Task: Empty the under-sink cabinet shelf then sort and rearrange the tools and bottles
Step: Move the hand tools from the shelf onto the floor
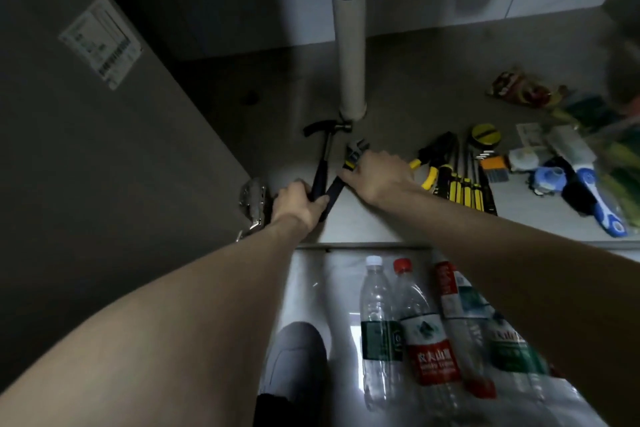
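Note:
On the cabinet shelf (398, 107) a claw hammer (325, 142) lies with its head near the drain pipe. My left hand (298, 203) is wrapped around its dark handle. Beside it lies an adjustable wrench (353, 154) with a dark handle. My right hand (377, 175) rests on the wrench's middle, fingers closed over it. To the right lie yellow-handled pliers (433, 159) and several yellow-and-black screwdrivers (464, 184). Several plastic water bottles (381, 329) lie on the floor in front of the cabinet, under my right forearm.
A white drain pipe (349, 55) stands at the shelf's middle. The open cabinet door (104, 149) with its hinge (254, 201) is at the left. A tape measure (485, 137), a blue-and-white brush (599, 198), sponges and packets crowd the shelf's right side. A shoe (298, 360) is on the floor.

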`<state>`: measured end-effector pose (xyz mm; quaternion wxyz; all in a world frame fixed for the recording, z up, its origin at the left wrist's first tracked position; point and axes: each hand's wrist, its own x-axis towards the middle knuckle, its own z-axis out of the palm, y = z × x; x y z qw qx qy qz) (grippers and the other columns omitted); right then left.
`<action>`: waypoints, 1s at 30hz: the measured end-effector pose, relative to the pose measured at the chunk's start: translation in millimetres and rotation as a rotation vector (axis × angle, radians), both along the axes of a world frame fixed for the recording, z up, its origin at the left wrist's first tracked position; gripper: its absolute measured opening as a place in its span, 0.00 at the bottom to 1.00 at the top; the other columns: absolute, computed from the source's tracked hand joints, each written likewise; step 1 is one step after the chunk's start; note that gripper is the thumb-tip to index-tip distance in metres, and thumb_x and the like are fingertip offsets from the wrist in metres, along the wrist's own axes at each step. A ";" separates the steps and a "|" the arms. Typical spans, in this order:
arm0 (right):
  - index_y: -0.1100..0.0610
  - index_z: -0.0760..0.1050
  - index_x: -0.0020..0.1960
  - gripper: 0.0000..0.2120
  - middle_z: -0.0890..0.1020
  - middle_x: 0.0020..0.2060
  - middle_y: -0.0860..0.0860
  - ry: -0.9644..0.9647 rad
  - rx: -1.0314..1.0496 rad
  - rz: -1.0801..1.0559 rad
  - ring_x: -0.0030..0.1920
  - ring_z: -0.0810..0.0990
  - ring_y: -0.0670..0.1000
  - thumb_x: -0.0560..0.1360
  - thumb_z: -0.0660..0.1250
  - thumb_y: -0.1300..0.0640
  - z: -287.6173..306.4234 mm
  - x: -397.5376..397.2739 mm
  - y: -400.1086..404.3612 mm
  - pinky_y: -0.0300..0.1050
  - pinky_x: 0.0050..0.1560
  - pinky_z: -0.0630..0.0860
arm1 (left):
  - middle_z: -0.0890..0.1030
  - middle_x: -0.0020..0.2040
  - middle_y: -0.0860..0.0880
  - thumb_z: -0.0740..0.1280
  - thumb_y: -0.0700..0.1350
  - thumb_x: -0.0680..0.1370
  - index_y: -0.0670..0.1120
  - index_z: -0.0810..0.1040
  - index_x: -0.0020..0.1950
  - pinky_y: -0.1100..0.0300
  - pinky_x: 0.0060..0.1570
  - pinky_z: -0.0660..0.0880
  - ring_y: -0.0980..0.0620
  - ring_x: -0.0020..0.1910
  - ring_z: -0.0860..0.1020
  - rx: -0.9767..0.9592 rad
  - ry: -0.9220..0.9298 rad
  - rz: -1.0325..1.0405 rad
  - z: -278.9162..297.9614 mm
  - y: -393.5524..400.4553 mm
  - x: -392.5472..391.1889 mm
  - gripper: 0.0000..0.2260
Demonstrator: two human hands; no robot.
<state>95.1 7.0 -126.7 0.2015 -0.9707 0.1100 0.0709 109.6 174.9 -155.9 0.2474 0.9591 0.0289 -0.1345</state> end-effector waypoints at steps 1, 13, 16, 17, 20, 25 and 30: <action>0.56 0.80 0.53 0.22 0.82 0.56 0.58 0.007 -0.025 -0.002 0.57 0.80 0.61 0.77 0.62 0.37 0.1 5.5 3.7 0.47 0.43 0.68 | 0.82 0.52 0.44 0.73 0.56 0.73 0.48 0.77 0.49 0.57 0.52 0.74 0.42 0.55 0.80 -0.015 0.026 -0.007 0.4 0.8 -0.5 0.14; 0.54 0.75 0.47 0.18 0.82 0.52 0.55 0.187 -0.083 0.003 0.55 0.80 0.59 0.67 0.73 0.41 10.7 4.9 1.9 0.43 0.43 0.69 | 0.83 0.54 0.38 0.65 0.47 0.75 0.38 0.78 0.59 0.49 0.51 0.81 0.39 0.50 0.83 -0.232 0.233 0.227 20.5 -1.0 -3.5 0.17; 0.56 0.71 0.36 0.16 0.77 0.38 0.54 0.136 -0.026 -0.006 0.42 0.75 0.59 0.67 0.73 0.45 13.3 -11.9 -1.4 0.44 0.37 0.68 | 0.82 0.58 0.37 0.63 0.47 0.74 0.38 0.77 0.63 0.50 0.57 0.78 0.37 0.57 0.81 -0.267 0.275 0.270 30.8 -10.0 -5.1 0.21; 0.56 0.71 0.34 0.16 0.76 0.35 0.53 0.130 -0.003 -0.007 0.41 0.75 0.58 0.67 0.73 0.46 15.9 -18.5 -4.0 0.44 0.36 0.67 | 0.82 0.58 0.37 0.63 0.48 0.75 0.38 0.78 0.64 0.50 0.57 0.77 0.37 0.57 0.81 -0.290 0.287 0.273 35.2 -14.4 -6.8 0.21; 0.59 0.74 0.32 0.13 0.77 0.30 0.54 0.060 0.137 -0.064 0.37 0.77 0.58 0.68 0.72 0.51 27.0 -45.1 -16.0 0.44 0.33 0.68 | 0.82 0.57 0.37 0.66 0.54 0.76 0.38 0.79 0.62 0.51 0.54 0.79 0.38 0.55 0.82 -0.328 0.269 0.292 45.6 -25.2 -15.5 0.23; 0.52 0.67 0.35 0.11 0.78 0.35 0.50 -0.094 0.259 -0.182 0.41 0.77 0.58 0.66 0.70 0.53 49.2 -111.0 -36.1 0.46 0.37 0.69 | 0.84 0.51 0.40 0.69 0.57 0.72 0.42 0.83 0.56 0.54 0.52 0.79 0.40 0.52 0.82 -0.302 0.142 0.284 58.7 -36.1 -62.3 0.22; 0.46 0.67 0.44 0.13 0.78 0.39 0.46 -0.060 0.260 -0.346 0.44 0.78 0.55 0.67 0.71 0.50 69.6 -206.7 -54.2 0.47 0.42 0.71 | 0.83 0.42 0.42 0.67 0.58 0.72 0.45 0.80 0.42 0.57 0.42 0.74 0.39 0.45 0.81 -0.328 0.098 0.251 75.8 -47.3 -148.7 0.17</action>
